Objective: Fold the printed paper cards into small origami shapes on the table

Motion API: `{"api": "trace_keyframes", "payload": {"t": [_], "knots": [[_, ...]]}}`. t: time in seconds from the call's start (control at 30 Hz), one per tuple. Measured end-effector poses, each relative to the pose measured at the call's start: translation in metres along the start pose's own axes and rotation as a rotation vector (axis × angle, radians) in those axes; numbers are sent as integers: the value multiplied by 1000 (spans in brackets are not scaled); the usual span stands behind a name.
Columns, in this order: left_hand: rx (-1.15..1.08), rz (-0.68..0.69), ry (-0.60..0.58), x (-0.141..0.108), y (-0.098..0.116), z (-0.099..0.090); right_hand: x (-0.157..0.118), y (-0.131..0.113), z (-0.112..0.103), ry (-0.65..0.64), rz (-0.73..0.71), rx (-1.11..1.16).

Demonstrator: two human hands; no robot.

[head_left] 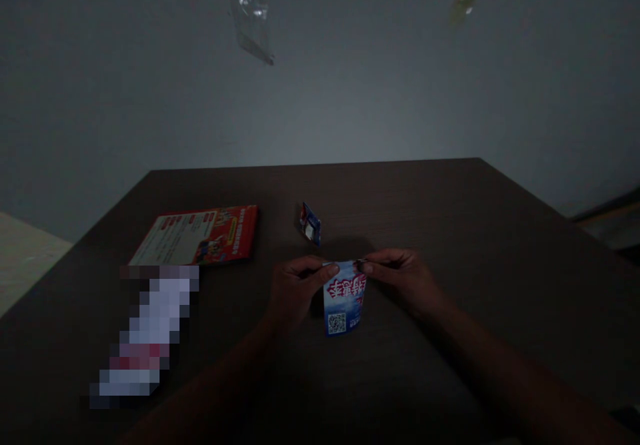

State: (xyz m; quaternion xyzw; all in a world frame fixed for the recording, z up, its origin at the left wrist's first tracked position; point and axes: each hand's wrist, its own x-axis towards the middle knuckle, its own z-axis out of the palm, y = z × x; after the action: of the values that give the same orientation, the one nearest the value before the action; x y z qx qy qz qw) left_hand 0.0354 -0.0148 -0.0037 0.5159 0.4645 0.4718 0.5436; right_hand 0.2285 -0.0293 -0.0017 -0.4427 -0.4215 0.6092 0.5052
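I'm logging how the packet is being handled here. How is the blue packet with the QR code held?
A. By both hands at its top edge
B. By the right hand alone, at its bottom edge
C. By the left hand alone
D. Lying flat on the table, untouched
A: the left hand and right hand each pinch a top corner of the packet, which hangs down between them over the table.

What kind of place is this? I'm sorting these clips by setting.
Probably a dim room at home or in an office: a dark brown wooden table against a plain grey wall, an orange printed booklet lying flat, and both hands pinching a small blue-and-white packet.
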Motion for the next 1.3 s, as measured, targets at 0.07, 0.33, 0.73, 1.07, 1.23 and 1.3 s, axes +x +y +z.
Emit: {"api": "trace_keyframes", "payload": {"t": [0.07, 0.33, 0.73, 1.07, 1.23, 1.3], "knots": [[-7, 2, -3, 0, 0, 0, 0, -1, 1, 3, -2, -9], [-27, 31, -14, 0, -5, 0, -1, -2, 2, 3, -8, -22], [-52, 50, -27, 1, -6, 0, 0, 0, 1, -3, -23, -7], [-13, 48, -27, 1, -3, -1, 1, 0, 2, 1, -1, 39], [-2, 47, -22, 0, 2, 0, 1, -1, 3, -2, 3, 48], [-15, 51, -28, -1, 3, 1, 0, -1, 2, 3, 4, 39]]}}
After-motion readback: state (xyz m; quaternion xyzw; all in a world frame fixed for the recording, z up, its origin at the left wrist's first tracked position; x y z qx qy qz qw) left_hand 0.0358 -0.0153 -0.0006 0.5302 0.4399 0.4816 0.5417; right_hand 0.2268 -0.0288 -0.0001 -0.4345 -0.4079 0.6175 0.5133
